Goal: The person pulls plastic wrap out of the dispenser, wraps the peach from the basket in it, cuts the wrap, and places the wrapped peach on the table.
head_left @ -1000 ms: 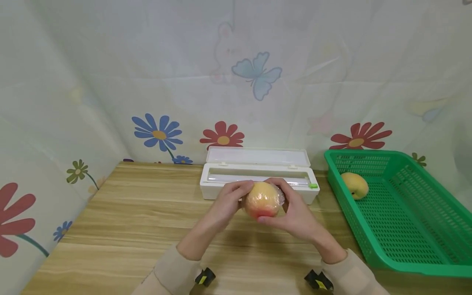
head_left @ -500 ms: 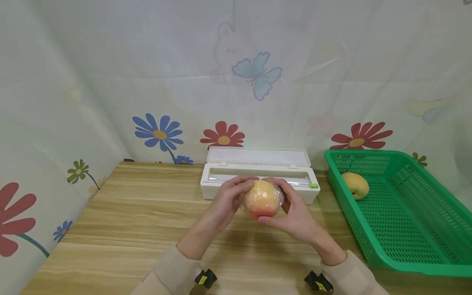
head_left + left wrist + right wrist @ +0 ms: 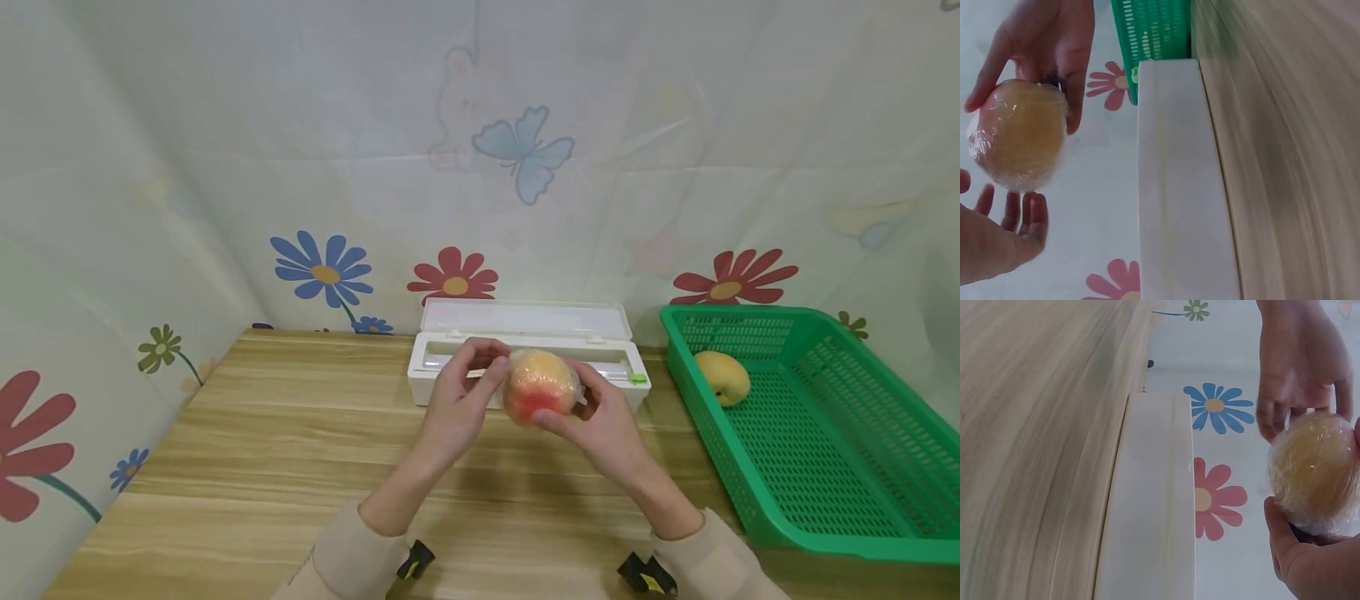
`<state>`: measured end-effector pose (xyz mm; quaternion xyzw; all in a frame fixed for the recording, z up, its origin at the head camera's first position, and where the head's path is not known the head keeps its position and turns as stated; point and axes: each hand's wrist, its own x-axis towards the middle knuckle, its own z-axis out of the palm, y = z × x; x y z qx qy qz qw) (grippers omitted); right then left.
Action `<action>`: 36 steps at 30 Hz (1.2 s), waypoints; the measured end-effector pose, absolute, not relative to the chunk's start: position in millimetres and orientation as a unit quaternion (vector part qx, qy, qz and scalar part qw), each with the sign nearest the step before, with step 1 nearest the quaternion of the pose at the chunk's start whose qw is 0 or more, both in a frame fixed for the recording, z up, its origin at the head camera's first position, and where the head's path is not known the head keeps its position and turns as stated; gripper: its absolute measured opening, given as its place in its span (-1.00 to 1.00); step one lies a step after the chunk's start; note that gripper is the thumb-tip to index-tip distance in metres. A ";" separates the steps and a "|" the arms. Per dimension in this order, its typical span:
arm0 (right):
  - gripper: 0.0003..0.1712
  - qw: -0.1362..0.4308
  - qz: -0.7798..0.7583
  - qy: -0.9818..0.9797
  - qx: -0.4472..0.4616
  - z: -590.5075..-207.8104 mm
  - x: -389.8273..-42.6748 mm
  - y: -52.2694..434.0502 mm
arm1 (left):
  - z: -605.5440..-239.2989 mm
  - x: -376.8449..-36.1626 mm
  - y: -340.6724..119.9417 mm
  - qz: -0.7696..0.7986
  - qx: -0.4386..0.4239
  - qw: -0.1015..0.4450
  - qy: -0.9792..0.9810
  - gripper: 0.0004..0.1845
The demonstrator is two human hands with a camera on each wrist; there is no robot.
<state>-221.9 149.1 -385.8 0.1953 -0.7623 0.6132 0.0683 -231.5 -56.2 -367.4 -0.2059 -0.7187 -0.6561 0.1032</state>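
My right hand [image 3: 600, 417] grips the film-wrapped apple [image 3: 538, 385] above the table, in front of the open wrap dispenser [image 3: 525, 354], left hand [image 3: 457, 400] pressing relaxed fingers against it; wrapping looks nearly complete, with transfer to the green basket [image 3: 817, 433] seemingly outstanding.

Bright, even light; soft shadows; wide-angle bending at edges; wrist views motion-blurred.

Head view: above and behind the hands, facing forward and down over the table [image 3: 247, 433] to the flowered backdrop. Left wrist view: close, rolled sideways, table at right. Right wrist view: close, rolled, table at left. All three share the wrapped fruit [image 3: 538, 385] [image 3: 1017, 134] [image 3: 1316, 472] and white box [image 3: 525, 354] [image 3: 1179, 187] [image 3: 1154, 506]
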 end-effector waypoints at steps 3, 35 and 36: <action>-0.23 0.059 0.622 -0.759 0.183 -384.9 -222.4 149.8 | -365.5 -228.8 -57.9 -0.604 -0.257 0.140 -0.742 -0.75; -0.73 0.062 0.694 -0.714 0.060 -384.3 -212.9 134.3 | -364.0 -219.9 -51.9 -0.421 -0.272 0.150 -0.852 -0.01; -0.72 0.066 0.689 -0.719 0.062 -384.9 -212.4 134.5 | -363.5 -220.1 -52.4 -0.422 -0.274 0.147 -0.851 -0.02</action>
